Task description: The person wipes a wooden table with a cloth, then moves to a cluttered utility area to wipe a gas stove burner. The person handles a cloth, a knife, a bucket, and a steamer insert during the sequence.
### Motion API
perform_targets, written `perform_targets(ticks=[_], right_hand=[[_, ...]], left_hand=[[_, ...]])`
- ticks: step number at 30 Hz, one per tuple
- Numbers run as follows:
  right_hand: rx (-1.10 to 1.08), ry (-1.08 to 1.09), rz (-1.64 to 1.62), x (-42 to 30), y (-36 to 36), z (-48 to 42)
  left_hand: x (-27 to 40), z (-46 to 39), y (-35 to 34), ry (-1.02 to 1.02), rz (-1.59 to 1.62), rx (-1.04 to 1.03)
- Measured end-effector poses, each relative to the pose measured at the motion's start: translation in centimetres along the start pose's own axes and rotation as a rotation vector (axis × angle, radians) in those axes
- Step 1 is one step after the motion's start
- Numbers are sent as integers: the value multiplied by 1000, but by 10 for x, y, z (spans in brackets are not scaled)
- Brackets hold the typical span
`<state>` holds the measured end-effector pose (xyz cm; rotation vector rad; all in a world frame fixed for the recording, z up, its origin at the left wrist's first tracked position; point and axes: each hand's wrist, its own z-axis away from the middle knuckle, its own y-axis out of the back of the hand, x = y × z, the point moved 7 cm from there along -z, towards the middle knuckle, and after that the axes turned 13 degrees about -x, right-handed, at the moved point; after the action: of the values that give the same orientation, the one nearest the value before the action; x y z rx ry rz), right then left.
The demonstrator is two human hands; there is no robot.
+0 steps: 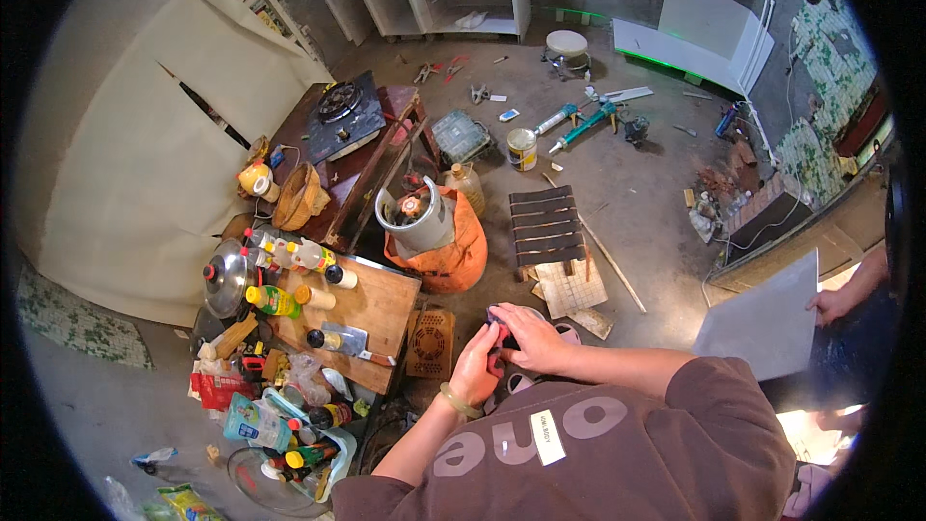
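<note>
Both of my hands come together in front of my body, around a crumpled pink and dark cloth-like thing [496,358]. My left hand [472,369], with a pale bangle at its wrist, presses on one side of it. The right hand [534,341] curls over its other side, and the fingers hide most of it. Left of my hands, a wooden cutting board [391,286] carries a cleaver [349,339] and several condiment bottles, among them a yellow-capped green bottle [273,301]. Close beyond the hands stands a gas cylinder [419,221] in an orange wrapping [456,260].
A slatted black stool [546,224] stands ahead. Caulking guns [589,126], a paint can [521,150] and a toolbox [461,136] lie about the floor. At the right, another person's hand [832,306] holds a grey panel [756,325]. A gas stove [343,112] sits back left.
</note>
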<state>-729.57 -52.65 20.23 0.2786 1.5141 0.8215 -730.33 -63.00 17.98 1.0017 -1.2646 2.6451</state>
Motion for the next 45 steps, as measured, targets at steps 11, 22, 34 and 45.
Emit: perform_targets(ticks=[11, 22, 34, 45], right_hand=[[104, 50, -102, 17, 25, 0], [99, -114, -56, 60, 46, 1], [-71, -52, 8, 40, 31, 9], [-118, -35, -5, 39, 38, 16]], left_hand=[[-1, -7, -15, 15, -17, -267], [16, -10, -8, -60, -311, -98], [-12, -23, -14, 21, -192, -96], [-24, -35, 3, 4, -274, -10]])
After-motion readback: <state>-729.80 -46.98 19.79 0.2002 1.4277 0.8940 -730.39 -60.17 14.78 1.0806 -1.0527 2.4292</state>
